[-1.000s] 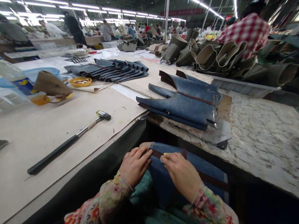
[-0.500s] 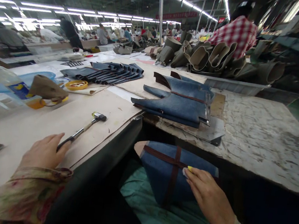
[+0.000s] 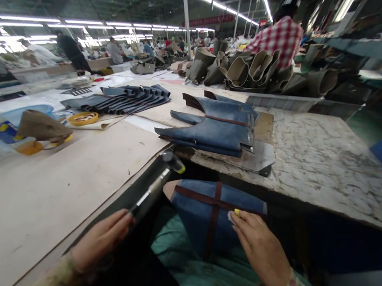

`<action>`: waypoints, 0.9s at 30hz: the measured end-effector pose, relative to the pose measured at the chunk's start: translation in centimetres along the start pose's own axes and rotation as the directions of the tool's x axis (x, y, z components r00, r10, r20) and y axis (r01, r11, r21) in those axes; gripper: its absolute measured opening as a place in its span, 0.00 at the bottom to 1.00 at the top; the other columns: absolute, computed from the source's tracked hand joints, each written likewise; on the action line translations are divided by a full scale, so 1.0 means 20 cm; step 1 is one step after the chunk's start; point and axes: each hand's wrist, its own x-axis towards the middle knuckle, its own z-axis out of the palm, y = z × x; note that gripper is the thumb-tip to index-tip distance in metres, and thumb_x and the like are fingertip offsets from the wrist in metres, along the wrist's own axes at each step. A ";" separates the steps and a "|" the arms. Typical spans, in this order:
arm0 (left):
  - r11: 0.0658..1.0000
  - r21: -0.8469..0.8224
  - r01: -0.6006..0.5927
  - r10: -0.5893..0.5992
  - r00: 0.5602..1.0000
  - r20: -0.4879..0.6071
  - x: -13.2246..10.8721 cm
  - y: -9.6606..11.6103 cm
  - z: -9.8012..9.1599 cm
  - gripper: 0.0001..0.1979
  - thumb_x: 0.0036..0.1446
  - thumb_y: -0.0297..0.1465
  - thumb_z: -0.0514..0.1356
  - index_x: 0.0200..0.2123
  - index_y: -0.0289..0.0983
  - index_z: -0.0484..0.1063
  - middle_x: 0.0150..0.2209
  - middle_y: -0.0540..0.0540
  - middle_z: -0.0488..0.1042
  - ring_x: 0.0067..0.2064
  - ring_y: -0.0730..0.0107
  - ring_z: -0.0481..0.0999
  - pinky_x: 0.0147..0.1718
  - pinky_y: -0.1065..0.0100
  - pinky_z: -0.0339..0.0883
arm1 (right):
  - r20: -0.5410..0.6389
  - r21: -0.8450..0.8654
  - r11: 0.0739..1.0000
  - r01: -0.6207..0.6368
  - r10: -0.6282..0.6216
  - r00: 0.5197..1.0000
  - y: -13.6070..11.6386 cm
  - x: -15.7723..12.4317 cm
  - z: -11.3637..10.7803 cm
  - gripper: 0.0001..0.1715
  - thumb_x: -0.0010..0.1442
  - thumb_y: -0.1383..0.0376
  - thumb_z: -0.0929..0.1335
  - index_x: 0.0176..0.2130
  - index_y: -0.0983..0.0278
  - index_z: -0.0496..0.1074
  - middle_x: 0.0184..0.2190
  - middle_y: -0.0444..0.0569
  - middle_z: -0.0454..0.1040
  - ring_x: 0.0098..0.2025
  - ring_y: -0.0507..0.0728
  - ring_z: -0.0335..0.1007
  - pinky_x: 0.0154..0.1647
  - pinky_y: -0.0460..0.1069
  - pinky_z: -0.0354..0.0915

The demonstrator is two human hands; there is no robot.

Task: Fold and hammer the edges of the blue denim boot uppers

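Observation:
My left hand (image 3: 102, 239) is closed round the grip of a small hammer (image 3: 151, 188). The hammer slants up and to the right, its dark and yellow-tipped head just above the near left end of a blue leather piece (image 3: 191, 211). That piece lies across my lap on green cloth, with two dark brown strips crossing on it and a pale tip at its left end. On its right part rests my right hand (image 3: 262, 246), fingers stretched out together along a brown strip. Something yellow and white shows at the fingertips, too small to name.
Several blue leather panels (image 3: 218, 118) lie stacked at the table edge, with a row of folded blue pieces (image 3: 130, 97) farther left. A yellow tape roll (image 3: 82, 119) and a bottle (image 3: 1, 129) stand left. Olive boot shafts (image 3: 237, 71) fill the back, near a person in a checked shirt (image 3: 278, 42).
My left hand has lifted the hammer off the table and carried it right, over beside the blue leather piece. My right hand stays on that piece. The whole view has shifted slightly.

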 end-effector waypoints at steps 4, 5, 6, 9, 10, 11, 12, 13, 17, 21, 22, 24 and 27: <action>0.990 -0.139 -0.037 0.083 0.936 0.342 -0.07 0.06 0.27 0.28 0.48 0.56 0.51 0.26 0.34 0.65 0.18 0.54 0.57 0.20 0.78 0.57 0.17 0.76 0.53 | -0.016 -0.017 1.000 -0.018 0.018 1.000 -0.02 -0.02 0.00 0.18 0.64 0.65 0.57 0.46 0.64 0.70 0.43 0.52 0.72 0.45 0.56 0.67 0.45 0.52 0.68; 0.986 -0.158 -0.059 0.109 0.938 0.328 -0.08 0.07 0.29 0.27 0.50 0.55 0.50 0.27 0.35 0.65 0.18 0.54 0.57 0.21 0.77 0.58 0.18 0.76 0.54 | -0.018 -0.013 1.000 -0.015 0.015 1.000 -0.02 -0.03 -0.01 0.18 0.64 0.65 0.56 0.46 0.64 0.70 0.42 0.52 0.72 0.45 0.56 0.67 0.45 0.52 0.68; 0.981 -0.171 -0.092 0.140 0.945 0.297 -0.08 0.09 0.30 0.26 0.52 0.54 0.49 0.29 0.35 0.66 0.19 0.53 0.59 0.21 0.77 0.59 0.19 0.75 0.56 | -0.021 -0.008 1.000 -0.013 0.013 1.000 -0.02 -0.03 -0.01 0.18 0.64 0.65 0.56 0.46 0.64 0.70 0.42 0.52 0.72 0.45 0.56 0.67 0.45 0.52 0.68; 0.968 -0.123 -0.220 0.243 0.942 0.231 -0.07 0.12 0.28 0.23 0.56 0.50 0.47 0.34 0.36 0.67 0.23 0.50 0.63 0.25 0.74 0.63 0.24 0.74 0.61 | -0.032 0.001 1.000 -0.026 0.026 0.999 -0.02 -0.05 -0.01 0.18 0.64 0.65 0.57 0.47 0.63 0.70 0.43 0.51 0.72 0.45 0.56 0.67 0.45 0.52 0.68; 0.963 -0.073 -0.259 0.269 0.932 0.244 -0.06 0.13 0.28 0.22 0.57 0.49 0.47 0.34 0.36 0.67 0.23 0.50 0.64 0.26 0.73 0.64 0.26 0.73 0.62 | -0.032 0.000 0.999 -0.032 0.032 0.999 -0.02 -0.05 -0.02 0.18 0.64 0.65 0.57 0.47 0.63 0.70 0.43 0.52 0.72 0.45 0.56 0.67 0.46 0.52 0.68; 0.957 -0.013 -0.291 0.284 0.920 0.270 -0.05 0.13 0.28 0.21 0.57 0.48 0.47 0.33 0.36 0.67 0.24 0.50 0.65 0.26 0.73 0.64 0.27 0.73 0.62 | -0.032 -0.002 0.999 -0.039 0.039 0.999 -0.02 -0.05 -0.02 0.18 0.64 0.65 0.57 0.47 0.63 0.70 0.43 0.52 0.72 0.45 0.56 0.67 0.46 0.52 0.68; 0.948 0.048 -0.315 0.287 0.910 0.300 -0.04 0.13 0.28 0.21 0.57 0.47 0.47 0.32 0.36 0.67 0.24 0.50 0.66 0.26 0.72 0.65 0.28 0.72 0.63 | -0.031 -0.006 0.999 -0.042 0.042 0.999 -0.02 -0.05 -0.02 0.18 0.64 0.65 0.57 0.47 0.64 0.70 0.43 0.52 0.72 0.45 0.56 0.67 0.46 0.53 0.68; 0.938 0.100 -0.333 0.286 0.901 0.327 -0.04 0.13 0.29 0.20 0.58 0.47 0.47 0.32 0.36 0.67 0.24 0.49 0.66 0.26 0.72 0.65 0.29 0.72 0.63 | -0.030 -0.009 0.999 -0.042 0.042 0.999 -0.02 -0.04 -0.02 0.18 0.64 0.65 0.56 0.47 0.64 0.70 0.43 0.52 0.72 0.45 0.56 0.67 0.45 0.53 0.68; 0.912 0.141 -0.386 0.313 0.875 0.369 -0.04 0.14 0.28 0.18 0.60 0.43 0.45 0.33 0.37 0.66 0.26 0.49 0.68 0.28 0.72 0.67 0.30 0.73 0.62 | -0.036 -0.016 0.999 -0.032 0.032 0.999 -0.03 -0.05 -0.01 0.18 0.64 0.65 0.56 0.46 0.65 0.70 0.42 0.53 0.72 0.45 0.57 0.67 0.44 0.52 0.68; 0.910 0.093 -0.403 0.371 0.895 0.247 -0.08 0.16 0.26 0.18 0.60 0.43 0.45 0.36 0.37 0.66 0.26 0.50 0.68 0.27 0.73 0.67 0.29 0.74 0.62 | -0.035 -0.008 0.998 -0.058 0.058 0.998 -0.03 -0.07 -0.01 0.18 0.64 0.64 0.57 0.48 0.64 0.69 0.44 0.52 0.71 0.46 0.57 0.67 0.45 0.52 0.68; 0.912 0.108 -0.396 0.363 0.901 0.237 -0.09 0.16 0.26 0.17 0.60 0.43 0.46 0.36 0.38 0.67 0.26 0.50 0.69 0.27 0.73 0.67 0.29 0.74 0.62 | -0.037 -0.001 0.998 -0.066 0.066 0.997 -0.03 -0.08 -0.01 0.17 0.64 0.64 0.57 0.48 0.63 0.69 0.44 0.51 0.71 0.46 0.56 0.66 0.46 0.52 0.67; 0.912 0.147 -0.384 0.336 0.902 0.270 -0.10 0.15 0.28 0.17 0.59 0.44 0.47 0.33 0.38 0.67 0.25 0.50 0.69 0.26 0.73 0.67 0.30 0.74 0.63 | -0.042 0.011 0.997 -0.075 0.075 0.996 -0.03 -0.08 0.00 0.17 0.64 0.64 0.57 0.48 0.63 0.69 0.44 0.51 0.71 0.46 0.56 0.66 0.46 0.52 0.67; 0.914 0.137 -0.381 0.328 0.895 0.302 -0.09 0.15 0.29 0.19 0.59 0.45 0.46 0.31 0.38 0.68 0.24 0.50 0.69 0.26 0.73 0.66 0.29 0.74 0.63 | -0.052 0.017 0.997 -0.071 0.072 0.996 -0.03 -0.09 -0.01 0.17 0.63 0.64 0.57 0.47 0.63 0.69 0.43 0.51 0.72 0.46 0.56 0.67 0.45 0.52 0.68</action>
